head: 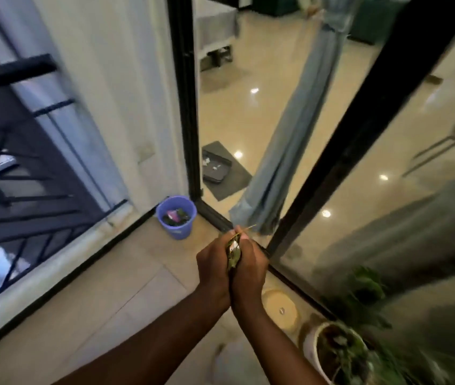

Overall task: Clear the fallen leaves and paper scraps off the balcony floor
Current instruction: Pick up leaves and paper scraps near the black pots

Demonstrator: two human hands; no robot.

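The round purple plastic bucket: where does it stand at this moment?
In the head view, the round purple plastic bucket stands on the balcony floor left of centre, in the corner between the white wall and the black door frame.

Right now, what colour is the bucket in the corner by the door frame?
The bucket is light purple-blue, seen in the head view, the only one.

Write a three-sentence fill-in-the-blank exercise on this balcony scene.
The left hand and right hand press together around a bunch of ____.
The bucket stands in the balcony's ____, beside the door frame.
The white pot holds a green ____.
Missing words: leaves; corner; plant.
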